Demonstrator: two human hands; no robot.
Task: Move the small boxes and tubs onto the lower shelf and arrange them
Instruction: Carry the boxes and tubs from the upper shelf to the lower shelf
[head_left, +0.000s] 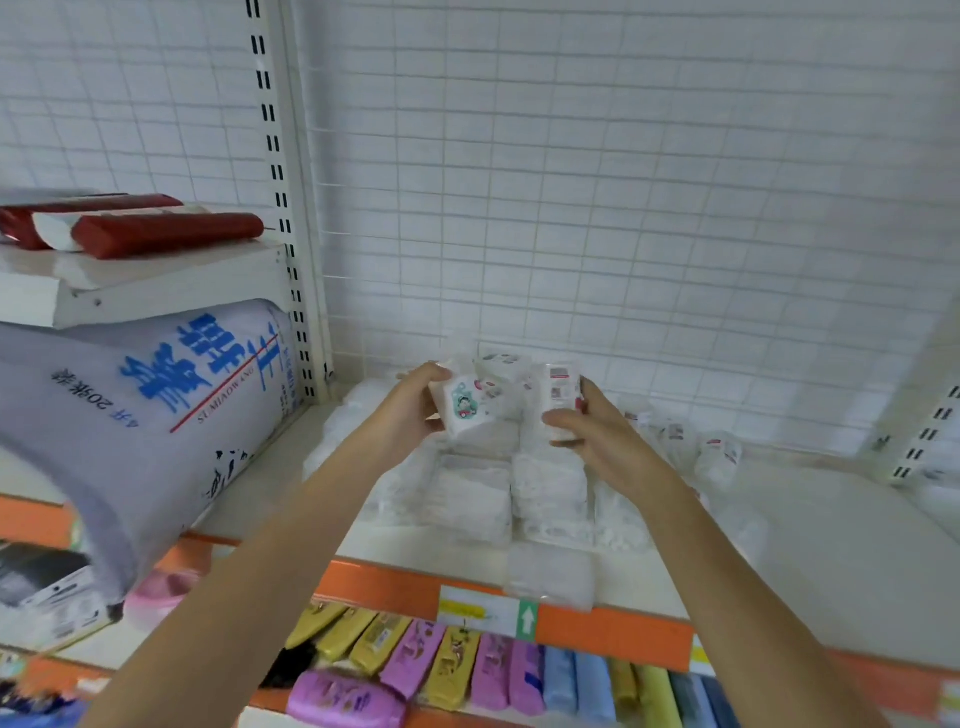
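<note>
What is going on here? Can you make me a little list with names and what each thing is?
left hand: grips a small white pack with a cartoon picture
right hand: grips a small white pack with a red label
white shelf: holds more white packs, lying flat under the hands
shelf edge: orange, with a price tag
below: yellow, pink and blue packets in a row
left side: big bag with blue writing
</note>
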